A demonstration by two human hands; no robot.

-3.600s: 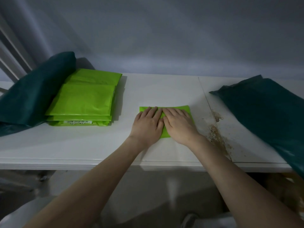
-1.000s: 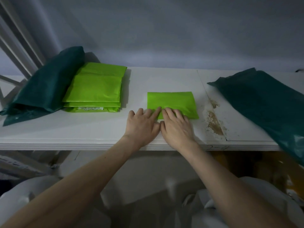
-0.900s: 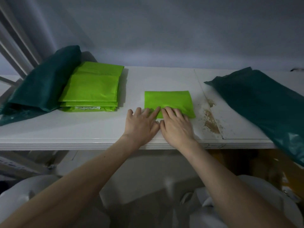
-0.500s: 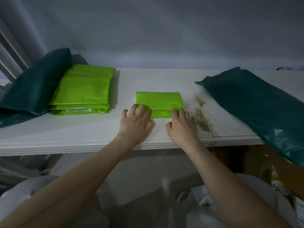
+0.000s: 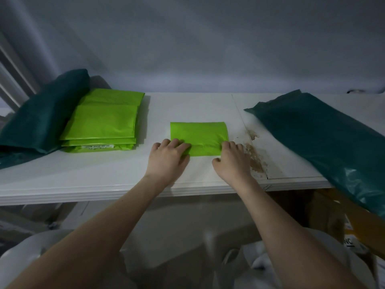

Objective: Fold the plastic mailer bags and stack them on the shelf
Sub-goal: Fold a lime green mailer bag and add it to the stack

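Observation:
A folded bright green mailer bag (image 5: 199,134) lies flat in the middle of the white shelf (image 5: 116,170). My left hand (image 5: 167,158) rests on its near left corner, fingers curled over the edge. My right hand (image 5: 232,160) touches the near right corner, with the fingertips on the plastic. Both hands seem to pinch the near edge, though the grip itself is hidden under the fingers. A stack of folded green mailer bags (image 5: 104,122) sits at the left of the shelf.
A dark green plastic bag (image 5: 39,115) leans behind the stack at far left. Another dark green bag (image 5: 325,138) drapes over the shelf's right end. A brown stain (image 5: 254,155) marks the shelf beside my right hand. White bags lie below the shelf.
My hands have slid apart from the middle of the bag's near edge to its two near corners. The camera view shifted a little.

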